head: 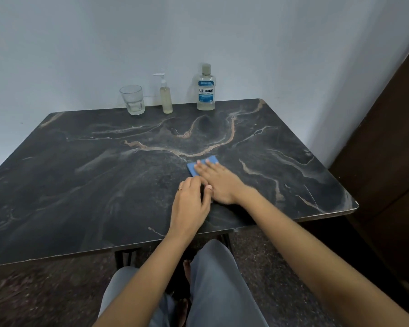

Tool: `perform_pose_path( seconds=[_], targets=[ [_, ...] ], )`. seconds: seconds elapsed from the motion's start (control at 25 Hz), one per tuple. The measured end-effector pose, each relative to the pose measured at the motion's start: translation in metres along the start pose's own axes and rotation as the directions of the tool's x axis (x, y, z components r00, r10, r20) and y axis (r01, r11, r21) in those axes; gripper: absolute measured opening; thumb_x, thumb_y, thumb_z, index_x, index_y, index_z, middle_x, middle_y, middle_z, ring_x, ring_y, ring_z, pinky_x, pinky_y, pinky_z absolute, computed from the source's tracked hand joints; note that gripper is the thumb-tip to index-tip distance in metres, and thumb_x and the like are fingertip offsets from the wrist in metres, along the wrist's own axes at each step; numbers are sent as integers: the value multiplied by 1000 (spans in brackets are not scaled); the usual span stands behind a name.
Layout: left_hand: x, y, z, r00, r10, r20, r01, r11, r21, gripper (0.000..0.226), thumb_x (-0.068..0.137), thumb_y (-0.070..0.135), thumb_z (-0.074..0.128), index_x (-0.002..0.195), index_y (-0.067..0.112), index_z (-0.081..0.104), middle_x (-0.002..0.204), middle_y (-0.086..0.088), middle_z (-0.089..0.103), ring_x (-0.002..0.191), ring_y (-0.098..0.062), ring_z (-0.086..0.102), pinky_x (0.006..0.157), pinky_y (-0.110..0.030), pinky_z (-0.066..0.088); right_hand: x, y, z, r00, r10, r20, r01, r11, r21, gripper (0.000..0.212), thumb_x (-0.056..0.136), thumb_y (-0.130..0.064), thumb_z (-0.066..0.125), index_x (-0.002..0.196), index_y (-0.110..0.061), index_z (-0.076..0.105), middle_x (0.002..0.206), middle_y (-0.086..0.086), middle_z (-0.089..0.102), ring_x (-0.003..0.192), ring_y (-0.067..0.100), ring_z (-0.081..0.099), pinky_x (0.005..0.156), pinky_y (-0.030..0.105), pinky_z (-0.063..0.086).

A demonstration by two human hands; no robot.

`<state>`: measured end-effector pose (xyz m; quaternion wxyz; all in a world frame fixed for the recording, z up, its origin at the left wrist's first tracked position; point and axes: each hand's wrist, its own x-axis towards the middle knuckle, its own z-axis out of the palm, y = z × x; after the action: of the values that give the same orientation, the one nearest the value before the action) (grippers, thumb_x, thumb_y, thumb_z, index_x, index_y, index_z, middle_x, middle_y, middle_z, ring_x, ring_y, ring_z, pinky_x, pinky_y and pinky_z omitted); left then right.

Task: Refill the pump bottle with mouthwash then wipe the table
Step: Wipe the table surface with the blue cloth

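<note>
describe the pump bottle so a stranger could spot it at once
On the dark marble-patterned table, look along the far edge by the pale wall. Three things stand there; the slim clear pump bottle is in the middle. Unlike the glass tumbler and blue-labelled mouthwash bottle flanking it, it has a white pump head.

This looks like a plain room in a home: a marble-patterned desk (80, 185) stands against a bare pale wall (80, 43), carrying a mouthwash bottle (206, 90), a pump bottle (166, 97) and a drinking glass (132, 100) (ordinary household things), above a speckled floor (45, 291).
</note>
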<state>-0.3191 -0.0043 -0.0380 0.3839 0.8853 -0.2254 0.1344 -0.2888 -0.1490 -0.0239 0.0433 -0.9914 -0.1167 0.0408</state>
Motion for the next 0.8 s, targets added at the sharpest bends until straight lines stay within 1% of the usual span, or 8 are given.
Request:
perform_pose_path(
  seconds=[0.08, 0.16, 0.24, 0.32, 0.4, 0.48, 0.64, 0.8],
  targets=[
    [-1, -10, -13, 998, -43, -44, 41, 998, -48, 16, 95, 30, 51, 98, 16, 58, 98, 4, 60, 96, -12, 51, 82, -27, 42, -38, -4, 7, 999, -40, -18, 40, 999, 17, 57, 102, -35, 24, 153, -14, 10, 161, 6, 7, 149, 21, 3, 121, 36, 2],
    [2, -31, -33, 997, -35, -73, 36, 999, 20, 17, 96, 33, 50, 100, 18, 58, 98, 5, 60, 95, -11, 50, 80, -28, 42, -64, 16, 9, 998, 19, -61, -19, 1000, 4, 57, 102, -35, 25, 153, -11, 13, 160, 7, 12, 149, 20, 6, 121, 33, 2],
    [11, -61, -60, 994, -52, -94, 63, 990, 129, 19, 97, 32, 49, 101, 16, 58, 98, 1, 60, 95, -15, 50, 80, -31, 41, -74, 52, 6, 984, 148, -95, -149, 989, -2, 56, 102, -33, 25, 152, -7, 15, 160, 10, 14, 148, 21, 9, 120, 32, 2],
    [19, -95, -87, 988, -127, -93, 144, 968, 208, 22, 97, 29, 50, 104, 10, 58, 101, -6, 60, 100, -23, 51, 83, -36, 42, -68, 90, -1, 948, 308, -83, -307, 951, 29, 57, 102, -32, 25, 151, -4, 15, 159, 12, 13, 148, 22, 10, 119, 33, 3],
    [23, -122, -106, 975, -202, -86, 217, 947, 237, 23, 97, 26, 51, 106, 6, 58, 104, -11, 60, 105, -30, 50, 87, -41, 41, -48, 121, -9, 897, 437, -68, -432, 898, 77, 58, 102, -33, 23, 151, -5, 14, 160, 13, 11, 148, 25, 9, 120, 36, 4],
    [25, -134, -111, 962, -254, -102, 271, 933, 236, 24, 97, 24, 50, 106, 4, 58, 105, -14, 60, 106, -33, 51, 89, -43, 41, -23, 142, -17, 862, 505, -44, -499, 861, 99, 59, 101, -34, 21, 152, -7, 11, 161, 11, 7, 148, 25, 6, 121, 38, 4],
    [28, -132, -103, 963, -245, -112, 268, 909, 320, 24, 98, 26, 46, 105, 6, 57, 107, -13, 59, 103, -33, 51, 89, -44, 39, 36, 140, -19, 838, 545, -21, -540, 835, 104, 59, 101, -35, 18, 153, -8, 7, 161, 9, 2, 148, 26, 2, 121, 41, 1],
    [27, -137, -102, 965, -223, -138, 257, 911, 321, 22, 99, 25, 42, 102, 9, 56, 105, -10, 58, 102, -29, 50, 89, -41, 39, 96, 72, -17, 911, 412, -8, -410, 910, 68, 58, 102, -35, 16, 152, -7, 6, 161, 11, 1, 148, 29, 2, 120, 41, 1]
  ],
)
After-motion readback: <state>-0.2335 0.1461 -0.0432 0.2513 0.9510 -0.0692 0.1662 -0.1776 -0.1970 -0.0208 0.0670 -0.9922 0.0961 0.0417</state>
